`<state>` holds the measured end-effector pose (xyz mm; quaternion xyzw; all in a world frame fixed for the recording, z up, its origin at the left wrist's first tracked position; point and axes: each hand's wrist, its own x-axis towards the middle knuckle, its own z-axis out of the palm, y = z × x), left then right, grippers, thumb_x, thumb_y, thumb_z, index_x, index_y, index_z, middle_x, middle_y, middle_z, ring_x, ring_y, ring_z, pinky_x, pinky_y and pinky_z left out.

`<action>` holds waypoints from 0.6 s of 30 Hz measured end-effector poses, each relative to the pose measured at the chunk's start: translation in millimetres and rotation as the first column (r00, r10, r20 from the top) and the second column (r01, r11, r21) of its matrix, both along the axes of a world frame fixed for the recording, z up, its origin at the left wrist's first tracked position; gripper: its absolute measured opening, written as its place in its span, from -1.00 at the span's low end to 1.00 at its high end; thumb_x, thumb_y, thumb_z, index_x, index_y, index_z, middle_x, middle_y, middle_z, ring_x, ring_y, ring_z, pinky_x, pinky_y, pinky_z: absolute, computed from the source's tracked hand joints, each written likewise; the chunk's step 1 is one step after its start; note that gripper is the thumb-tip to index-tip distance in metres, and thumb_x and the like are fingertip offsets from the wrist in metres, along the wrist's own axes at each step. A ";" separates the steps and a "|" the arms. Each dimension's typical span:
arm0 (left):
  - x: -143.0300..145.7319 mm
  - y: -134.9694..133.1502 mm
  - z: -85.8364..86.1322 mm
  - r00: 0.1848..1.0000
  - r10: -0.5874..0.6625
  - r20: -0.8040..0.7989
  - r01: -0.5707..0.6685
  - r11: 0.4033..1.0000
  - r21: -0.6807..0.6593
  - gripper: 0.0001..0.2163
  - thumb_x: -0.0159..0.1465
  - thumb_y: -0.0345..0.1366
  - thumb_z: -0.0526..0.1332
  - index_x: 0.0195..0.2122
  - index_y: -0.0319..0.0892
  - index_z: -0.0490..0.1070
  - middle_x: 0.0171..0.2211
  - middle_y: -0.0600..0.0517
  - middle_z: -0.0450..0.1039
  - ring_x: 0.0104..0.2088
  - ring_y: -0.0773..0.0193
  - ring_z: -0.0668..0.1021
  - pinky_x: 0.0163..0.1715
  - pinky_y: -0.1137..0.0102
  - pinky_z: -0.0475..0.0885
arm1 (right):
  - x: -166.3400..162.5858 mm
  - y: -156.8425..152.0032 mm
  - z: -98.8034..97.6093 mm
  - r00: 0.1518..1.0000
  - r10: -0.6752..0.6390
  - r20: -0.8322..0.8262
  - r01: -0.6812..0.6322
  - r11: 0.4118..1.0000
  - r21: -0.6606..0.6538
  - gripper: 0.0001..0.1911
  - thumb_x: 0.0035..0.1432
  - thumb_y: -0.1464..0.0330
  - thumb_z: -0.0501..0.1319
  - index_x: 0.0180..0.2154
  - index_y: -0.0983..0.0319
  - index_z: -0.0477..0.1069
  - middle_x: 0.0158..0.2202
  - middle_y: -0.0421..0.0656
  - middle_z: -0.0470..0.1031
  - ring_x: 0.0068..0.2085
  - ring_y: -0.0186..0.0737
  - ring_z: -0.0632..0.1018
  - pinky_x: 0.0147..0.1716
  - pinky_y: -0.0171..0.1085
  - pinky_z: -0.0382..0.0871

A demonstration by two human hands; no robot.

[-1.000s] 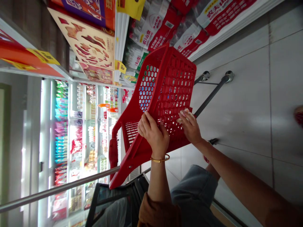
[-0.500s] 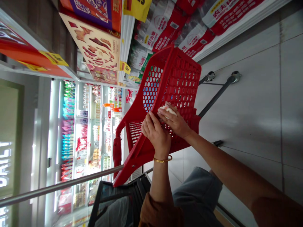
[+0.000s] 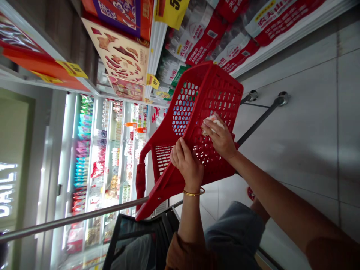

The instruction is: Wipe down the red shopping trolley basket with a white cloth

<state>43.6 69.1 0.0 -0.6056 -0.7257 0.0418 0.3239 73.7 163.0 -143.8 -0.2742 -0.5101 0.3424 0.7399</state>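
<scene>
A red plastic shopping cart point(image 3: 215, 84) with a perforated basket appears tipped in the tilted head view. My left hand point(image 3: 187, 163), with a gold bracelet point(image 3: 194, 192) at the wrist, is closed over the cart's rim. Pressed against the outer side of the basket, my right hand point(image 3: 221, 137) holds a crumpled white cloth point(image 3: 213, 120) with some pink on it. Its fingers lie over the cloth and hide part of it.
Bottled water packs point(image 3: 194, 33) and boxed goods point(image 3: 118, 52) fill shelves beside the cart. Farther off stands a lit display of packaged products point(image 3: 112, 150). A metal pole point(image 3: 75, 217) crosses the lower left. Grey floor tiles point(image 3: 306, 131) lie to the right.
My right hand has slid with the cloth along the basket side, away from my left hand, which stays on the rim. The whole view has shifted slightly.
</scene>
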 end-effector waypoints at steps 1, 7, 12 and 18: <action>-1.4 -2.3 -0.1 1.000 0.001 0.006 -0.001 1.000 0.000 -0.49 0.34 -0.36 0.03 0.32 -0.32 0.15 0.22 -0.31 0.30 0.23 -0.06 0.32 0.26 0.00 0.12 | 0.1 -2.7 0.2 1.000 0.007 -0.001 -0.007 1.000 -0.002 -0.54 0.39 0.41 0.01 0.24 -0.08 0.23 0.17 -0.25 0.45 0.36 -0.13 0.21 0.34 0.09 0.22; -11.1 -17.6 -0.5 1.000 -0.012 -0.006 0.012 1.000 -0.006 -0.50 0.34 -0.32 0.07 0.31 -0.29 0.17 0.21 -0.29 0.32 0.22 -0.05 0.33 0.25 0.02 0.14 | 0.9 -19.9 1.6 1.000 0.001 -0.023 0.000 0.999 0.036 -0.48 0.35 0.43 0.10 0.27 -0.08 0.17 0.14 -0.21 0.47 0.28 -0.11 0.36 0.32 0.09 0.25; -9.4 -21.9 3.4 0.999 -0.018 -0.051 0.017 0.999 -0.037 -0.49 0.35 -0.34 0.08 0.32 -0.33 0.13 0.18 -0.32 0.33 0.18 -0.05 0.36 0.22 0.02 0.19 | 3.2 -25.3 5.7 1.000 -0.014 -0.012 0.015 0.998 0.069 -0.42 0.32 0.49 0.12 0.28 -0.05 0.15 0.16 -0.17 0.45 0.25 -0.11 0.40 0.28 0.10 0.31; 6.8 -9.9 16.6 0.995 0.074 -0.071 -0.082 0.989 -0.121 -0.49 0.34 -0.37 0.09 0.33 -0.30 0.12 0.12 -0.28 0.38 0.10 -0.02 0.43 0.15 0.07 0.31 | 7.4 -24.3 12.7 0.999 -0.030 0.011 0.029 0.997 0.067 -0.40 0.29 0.50 0.15 0.29 -0.02 0.15 0.18 -0.11 0.43 0.27 -0.05 0.37 0.26 0.15 0.30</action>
